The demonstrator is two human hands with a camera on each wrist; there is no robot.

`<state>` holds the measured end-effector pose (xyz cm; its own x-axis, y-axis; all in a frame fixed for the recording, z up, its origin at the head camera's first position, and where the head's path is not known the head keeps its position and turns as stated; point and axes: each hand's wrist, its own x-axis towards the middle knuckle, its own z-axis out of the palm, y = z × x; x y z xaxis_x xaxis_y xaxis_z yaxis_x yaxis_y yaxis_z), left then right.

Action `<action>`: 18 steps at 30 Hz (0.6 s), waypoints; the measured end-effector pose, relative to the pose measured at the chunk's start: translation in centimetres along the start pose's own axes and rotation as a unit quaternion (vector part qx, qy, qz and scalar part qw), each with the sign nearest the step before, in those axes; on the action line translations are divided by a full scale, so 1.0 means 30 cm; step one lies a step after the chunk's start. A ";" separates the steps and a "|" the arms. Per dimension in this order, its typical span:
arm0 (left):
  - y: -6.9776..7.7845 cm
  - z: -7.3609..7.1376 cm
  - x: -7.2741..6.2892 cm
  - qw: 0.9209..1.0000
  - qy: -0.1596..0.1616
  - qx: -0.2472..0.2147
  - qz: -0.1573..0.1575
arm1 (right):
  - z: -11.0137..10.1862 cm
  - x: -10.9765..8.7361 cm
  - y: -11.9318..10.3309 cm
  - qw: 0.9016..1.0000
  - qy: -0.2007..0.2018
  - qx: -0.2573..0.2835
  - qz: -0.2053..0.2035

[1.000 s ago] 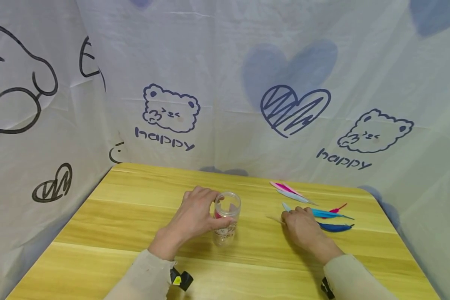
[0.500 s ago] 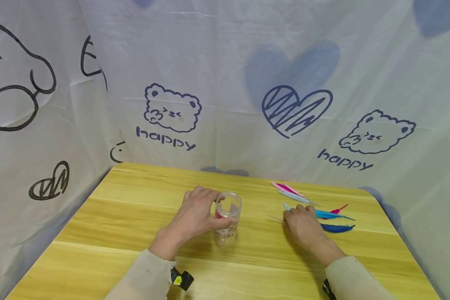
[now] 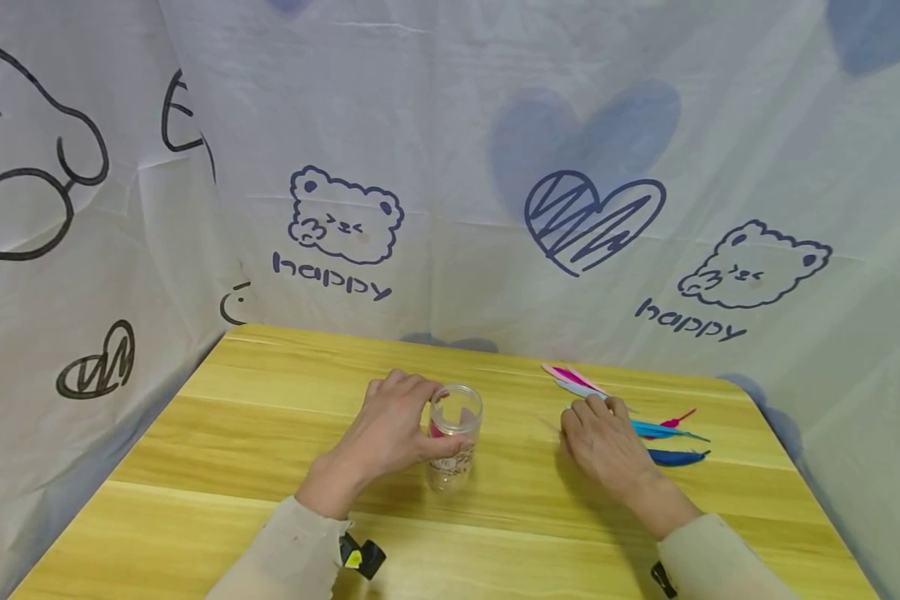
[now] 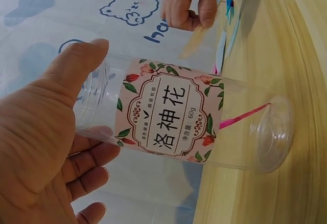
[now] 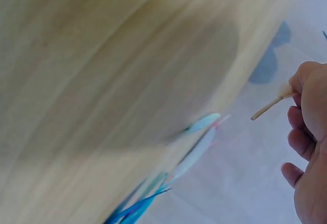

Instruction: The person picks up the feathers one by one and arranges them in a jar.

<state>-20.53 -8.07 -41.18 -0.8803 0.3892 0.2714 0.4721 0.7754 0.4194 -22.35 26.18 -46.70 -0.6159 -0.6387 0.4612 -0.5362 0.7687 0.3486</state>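
My left hand (image 3: 390, 429) grips a clear plastic jar (image 3: 454, 437) that stands upright on the wooden table (image 3: 232, 442). The jar (image 4: 189, 121) has a floral label, no lid, and a pink feather (image 4: 242, 116) inside; my thumb (image 4: 76, 70) and fingers wrap its upper part. My right hand (image 3: 603, 437) is to the jar's right, just above the table, and pinches a pale yellow feather (image 4: 196, 42) by its quill (image 5: 268, 107). It hovers beside the loose feathers.
Several loose feathers lie at the table's back right: pink (image 3: 570, 375), light blue (image 3: 588, 389), teal (image 3: 663, 430), dark blue (image 3: 675, 457). A printed cloth backdrop (image 3: 495, 167) closes in the table on the left, back and right.
My right hand has shifted slightly back toward the feathers, the pale feather pinched in its fingers. My left hand and the jar have stayed put.
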 end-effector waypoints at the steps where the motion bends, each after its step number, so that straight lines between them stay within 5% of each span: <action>1: 0.001 -0.001 0.000 1.000 0.001 -0.003 -0.001 | -0.005 0.004 -0.001 1.000 0.004 0.000 -0.002; 12: 0.009 -0.011 0.005 1.000 0.002 -0.023 -0.004 | -0.103 0.078 -0.018 0.999 0.039 0.031 -0.008; 18: 0.015 -0.008 0.009 1.000 0.012 0.011 0.011 | -0.169 0.138 -0.042 0.998 0.057 0.039 -0.005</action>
<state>-20.55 -7.75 -40.71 -0.8682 0.3943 0.3012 0.4899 0.7777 0.3941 -21.29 22.76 -41.09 -0.5439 -0.6346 0.5490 -0.5882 0.7550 0.2900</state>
